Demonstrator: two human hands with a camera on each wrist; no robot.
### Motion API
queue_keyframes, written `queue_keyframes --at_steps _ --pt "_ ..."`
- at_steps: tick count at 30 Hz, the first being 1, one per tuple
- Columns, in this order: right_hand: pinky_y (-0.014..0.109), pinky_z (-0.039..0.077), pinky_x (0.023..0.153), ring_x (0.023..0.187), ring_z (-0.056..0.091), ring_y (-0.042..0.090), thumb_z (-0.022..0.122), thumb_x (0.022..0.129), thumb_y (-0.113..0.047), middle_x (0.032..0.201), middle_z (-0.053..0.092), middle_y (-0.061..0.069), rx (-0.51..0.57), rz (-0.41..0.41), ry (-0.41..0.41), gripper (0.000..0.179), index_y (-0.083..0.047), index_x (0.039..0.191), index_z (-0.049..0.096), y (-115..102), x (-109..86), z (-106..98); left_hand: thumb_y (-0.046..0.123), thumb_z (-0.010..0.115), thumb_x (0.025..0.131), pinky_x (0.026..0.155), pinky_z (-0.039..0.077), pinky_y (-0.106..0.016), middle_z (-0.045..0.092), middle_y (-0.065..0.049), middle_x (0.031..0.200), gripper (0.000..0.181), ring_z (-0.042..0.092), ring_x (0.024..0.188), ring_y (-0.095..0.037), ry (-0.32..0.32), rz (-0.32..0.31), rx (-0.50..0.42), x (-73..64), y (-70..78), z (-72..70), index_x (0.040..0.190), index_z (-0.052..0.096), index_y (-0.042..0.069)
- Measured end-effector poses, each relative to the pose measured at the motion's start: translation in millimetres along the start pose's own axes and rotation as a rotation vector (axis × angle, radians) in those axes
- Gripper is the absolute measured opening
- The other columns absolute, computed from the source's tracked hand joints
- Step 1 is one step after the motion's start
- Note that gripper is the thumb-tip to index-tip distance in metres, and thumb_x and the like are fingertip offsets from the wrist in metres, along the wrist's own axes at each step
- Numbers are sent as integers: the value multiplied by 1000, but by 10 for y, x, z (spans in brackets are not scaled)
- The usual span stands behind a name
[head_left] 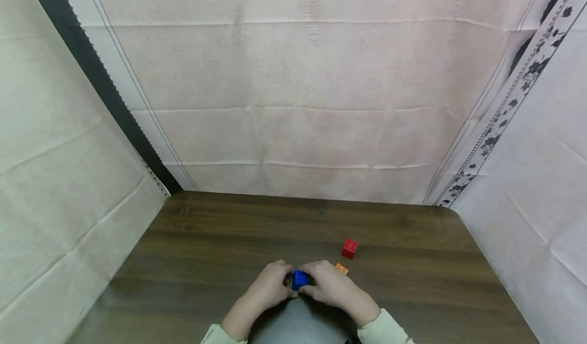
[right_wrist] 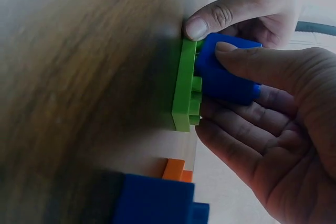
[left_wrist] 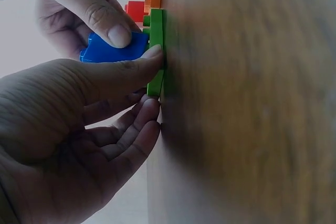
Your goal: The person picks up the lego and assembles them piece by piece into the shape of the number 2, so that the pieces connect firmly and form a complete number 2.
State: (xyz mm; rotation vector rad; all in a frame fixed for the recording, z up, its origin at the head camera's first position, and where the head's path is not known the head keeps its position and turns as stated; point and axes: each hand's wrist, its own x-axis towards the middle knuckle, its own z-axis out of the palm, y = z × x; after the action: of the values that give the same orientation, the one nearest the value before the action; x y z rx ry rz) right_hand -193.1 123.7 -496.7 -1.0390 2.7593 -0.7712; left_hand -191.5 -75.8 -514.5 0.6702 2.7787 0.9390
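Observation:
A blue toy brick [head_left: 300, 280] stands on the studded side of a flat green building plate [right_wrist: 182, 87], which lies on the table. My right hand [head_left: 331, 285] pinches the blue brick between thumb and fingers. With its thumb on one end of the green plate, my left hand [head_left: 270, 287] grips that end. In the left wrist view the blue brick [left_wrist: 113, 51] sits between both thumbs, against the green plate's studs. Whether the studs are fully pressed in, I cannot tell.
Beyond my right hand lie an orange brick [head_left: 341, 268] and, farther back, a red brick [head_left: 349, 248]. A second blue brick [right_wrist: 155, 200] is close to the right wrist camera. The wooden table [head_left: 206, 242] is bordered by pale hanging cloths [head_left: 298, 79].

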Motion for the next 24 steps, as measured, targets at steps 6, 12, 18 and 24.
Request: queue_keyframes --at_steps 6,12,18,24 --pt "22 52 75 86 61 0 78 89 -20 103 71 -7 -2 5 -2 28 -12 115 71 -5 11 8 15 89 75 59 43 -25 53 2 81 26 47 68 -8 -5 -9 2 -5 14 2 86 66 12" --pt "22 51 73 84 62 3 78 89 -21 100 71 -8 -9 32 -11 28 -13 115 71 -20 27 16 15 89 76 59 42 -25 52 2 80 26 45 69 -10 -25 -28 21 -8 37 -2 86 65 12" --pt "22 50 71 82 61 3 79 89 -22 99 71 -8 -11 33 -12 28 -12 114 72 -25 24 18 15 89 75 61 42 -25 51 4 81 28 46 69 -10 -20 -25 59 -11 55 -3 85 64 12" --pt "23 52 73 86 63 4 79 88 -21 102 72 -5 -8 48 -25 31 -11 117 72 -45 28 -6 16 89 75 61 42 -26 51 5 81 27 46 71 -11 -24 -36 64 -9 62 -7 86 65 13"
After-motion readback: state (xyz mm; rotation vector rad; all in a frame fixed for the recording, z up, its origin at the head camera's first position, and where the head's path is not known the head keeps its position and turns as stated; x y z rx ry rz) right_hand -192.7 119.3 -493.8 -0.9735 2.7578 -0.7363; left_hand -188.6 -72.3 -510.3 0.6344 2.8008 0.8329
